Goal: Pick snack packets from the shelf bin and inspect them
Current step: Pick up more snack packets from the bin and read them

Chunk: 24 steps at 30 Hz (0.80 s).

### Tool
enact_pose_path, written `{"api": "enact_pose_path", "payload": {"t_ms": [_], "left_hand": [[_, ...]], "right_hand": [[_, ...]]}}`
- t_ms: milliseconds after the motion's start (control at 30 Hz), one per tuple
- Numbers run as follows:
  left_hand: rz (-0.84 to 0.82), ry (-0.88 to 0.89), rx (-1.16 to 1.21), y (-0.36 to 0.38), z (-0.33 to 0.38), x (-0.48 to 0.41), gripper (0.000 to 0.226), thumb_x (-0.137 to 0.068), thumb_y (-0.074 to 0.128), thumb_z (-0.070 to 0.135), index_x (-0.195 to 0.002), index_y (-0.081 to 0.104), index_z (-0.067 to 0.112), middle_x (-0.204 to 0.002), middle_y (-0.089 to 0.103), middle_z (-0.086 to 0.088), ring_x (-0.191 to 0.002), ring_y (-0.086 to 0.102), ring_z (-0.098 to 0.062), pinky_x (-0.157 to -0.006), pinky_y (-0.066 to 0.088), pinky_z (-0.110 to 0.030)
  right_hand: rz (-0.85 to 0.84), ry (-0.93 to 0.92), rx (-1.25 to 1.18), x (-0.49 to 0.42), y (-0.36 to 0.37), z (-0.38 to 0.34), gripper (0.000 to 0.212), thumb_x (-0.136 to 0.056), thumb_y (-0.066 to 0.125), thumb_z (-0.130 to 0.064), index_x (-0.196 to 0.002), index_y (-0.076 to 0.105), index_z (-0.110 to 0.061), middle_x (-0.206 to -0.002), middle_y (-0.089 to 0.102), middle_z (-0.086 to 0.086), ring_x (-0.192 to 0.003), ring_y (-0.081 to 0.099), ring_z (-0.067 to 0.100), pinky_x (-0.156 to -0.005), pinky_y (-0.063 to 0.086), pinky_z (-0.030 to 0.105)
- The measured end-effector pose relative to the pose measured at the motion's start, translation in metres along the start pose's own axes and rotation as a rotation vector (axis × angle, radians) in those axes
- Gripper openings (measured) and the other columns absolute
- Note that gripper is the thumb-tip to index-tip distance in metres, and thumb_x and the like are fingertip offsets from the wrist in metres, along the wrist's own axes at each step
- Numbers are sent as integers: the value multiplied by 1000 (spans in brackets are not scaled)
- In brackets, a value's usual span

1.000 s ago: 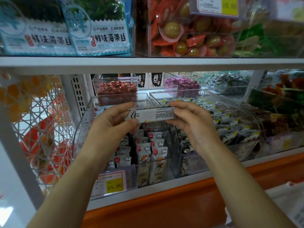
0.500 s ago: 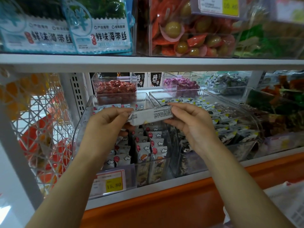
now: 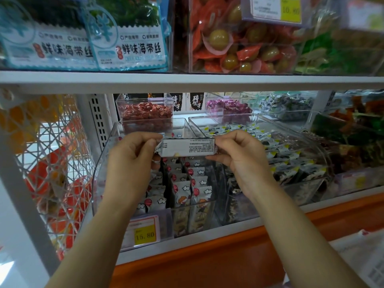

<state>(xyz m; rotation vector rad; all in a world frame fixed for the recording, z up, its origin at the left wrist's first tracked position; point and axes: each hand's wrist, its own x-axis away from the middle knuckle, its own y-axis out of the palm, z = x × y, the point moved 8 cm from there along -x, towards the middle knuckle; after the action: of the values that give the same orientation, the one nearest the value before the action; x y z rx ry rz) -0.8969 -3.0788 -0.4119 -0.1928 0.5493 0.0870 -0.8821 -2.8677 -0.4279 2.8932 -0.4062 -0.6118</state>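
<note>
Both hands, the left hand and the right hand, pinch the two ends of one snack packet, holding it level with its printed back up, above the clear shelf bin.

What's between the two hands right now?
Head view: one white snack packet spans the gap; left hand and right hand pinch its ends.

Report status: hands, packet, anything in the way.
Left hand and right hand pinch the snack packet by its ends, text side to camera. Held above the clear bin. Nothing blocking.
</note>
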Motion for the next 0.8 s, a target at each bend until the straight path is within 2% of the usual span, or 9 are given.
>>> {"api": "enact_pose_path", "payload": {"t_ms": [67,133,233,333,433,600,667,733,800], "left_hand": [[-49,-41,59,4,-4,0,26,-95,48,13,-89,64,33,-82,64,13,-62,58,3,-58,52,-15],[-146,-108,112,11,-9,2,19,-94,50,21,-101,63,33,-90,64,14,-67,60,2,-63,54,-20],[-256,-85,-18,22,-11,7,32,-89,57,29,-119,55,36,-102,63,12,-81,63,-4,-62,49,-11],[-227,-69,-9,24,-6,8,32,-86,60,28,-117,57,37,-102,65,10,-88,62,-11,-68,47,-16],[-232,-56,34,25,-4,8,27,-85,62,27,-109,60,38,-98,65,12,-86,63,-10,-71,49,-18],[-294,5,-4,33,2,11,25,-85,63,20,-105,60,35,-97,63,12,-82,61,-2,-66,50,-11],[-287,-17,5,35,0,11,20,-85,62,22,-102,60,33,-97,63,7,-81,61,-6,-69,53,-18],[-261,-65,36,35,-5,12,12,-85,61,26,-96,59,31,-93,64,2,-82,63,-14,-74,56,-35],[-229,-95,38,33,-8,12,4,-86,60,28,-90,59,28,-87,66,1,-79,64,-16,-72,57,-41]], "right_hand": [[9,-36,84,0,-2,-2,25,-85,58,2,-67,63,-14,-85,65,20,-81,66,31,-65,59,34],[-12,-58,144,0,-2,-4,29,-85,58,0,-74,70,-23,-86,69,9,-85,66,29,-75,58,39],[-64,-63,207,2,3,-5,23,-82,61,-13,-81,75,-32,-90,72,-4,-90,67,18,-81,56,35],[-84,-108,310,6,6,-10,10,-76,70,-26,-84,72,-31,-88,72,-5,-86,67,11,-78,55,24],[-48,-164,360,8,5,-15,8,-79,71,-17,-81,69,-25,-82,69,-4,-79,65,10,-71,53,18],[29,-246,450,9,1,-22,8,-82,69,-15,-74,66,-14,-70,63,-5,-65,59,4,-63,47,14],[41,-287,474,11,3,-25,9,-82,69,-13,-74,65,-12,-69,63,-5,-64,58,4,-62,46,13],[31,-320,504,13,7,-28,9,-82,69,-13,-74,66,-11,-69,62,-6,-64,57,4,-61,45,12],[13,-330,523,15,11,-29,9,-82,70,-13,-75,66,-11,-69,62,-7,-65,57,5,-61,45,12]]}}
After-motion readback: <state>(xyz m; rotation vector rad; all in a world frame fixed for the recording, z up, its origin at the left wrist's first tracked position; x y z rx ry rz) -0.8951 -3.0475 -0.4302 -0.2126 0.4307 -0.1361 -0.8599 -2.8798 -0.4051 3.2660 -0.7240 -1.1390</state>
